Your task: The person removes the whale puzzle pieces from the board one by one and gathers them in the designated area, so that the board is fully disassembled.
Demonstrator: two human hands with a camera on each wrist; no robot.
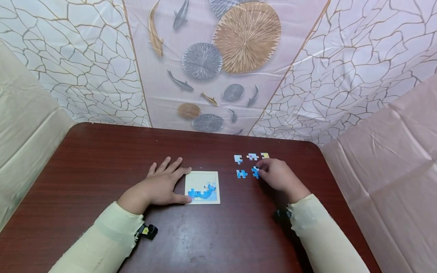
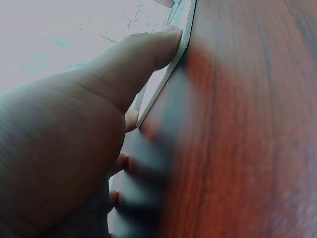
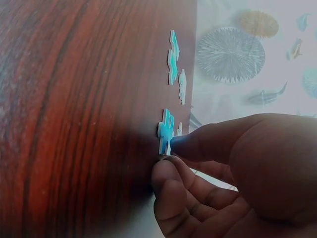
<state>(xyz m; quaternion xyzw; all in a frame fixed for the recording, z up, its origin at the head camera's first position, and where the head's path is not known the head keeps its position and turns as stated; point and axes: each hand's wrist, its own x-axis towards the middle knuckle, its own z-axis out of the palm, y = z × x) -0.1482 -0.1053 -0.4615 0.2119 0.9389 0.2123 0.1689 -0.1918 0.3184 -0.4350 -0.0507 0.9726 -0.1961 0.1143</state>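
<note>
The surface (image 1: pixel 102 159) is a dark reddish-brown wood-grain top, its far corners rounded, with a pale glare toward the near middle and soft shadows under both hands. Directly behind it hangs a backdrop (image 1: pixel 211 89): a pinkish-white central panel printed with gold and grey discs and fish, bordered by thin brown lines, with white sections bearing gold crackle lines on either side. A cream sheet (image 1: pixel 30 132) encloses the left side; a creased pinkish sheet (image 1: pixel 385 170) encloses the right. A square puzzle board (image 1: pixel 199 178) lies flat near the centre of the surface, joined blue pieces (image 1: pixel 204 193) filling part of its near portion. The left hand (image 1: pixel 160 187) rests at the board's left edge, fingers spread wide, thumb on the near left corner and forefinger at the far left corner. To the right of the board, the right hand (image 1: pixel 278 176) pinches a blue piece (image 1: pixel 255 172) between thumb and fingers; whether it is clear of the surface cannot be told. Near it lie four loose pieces: a second blue piece (image 1: pixel 241 174), a pale-and-blue piece (image 1: pixel 238 159), a pale piece (image 1: pixel 253 156) and a yellow-marked piece (image 1: pixel 264 155). Both forearms wear pale sleeves (image 1: pixel 109 227).
</note>
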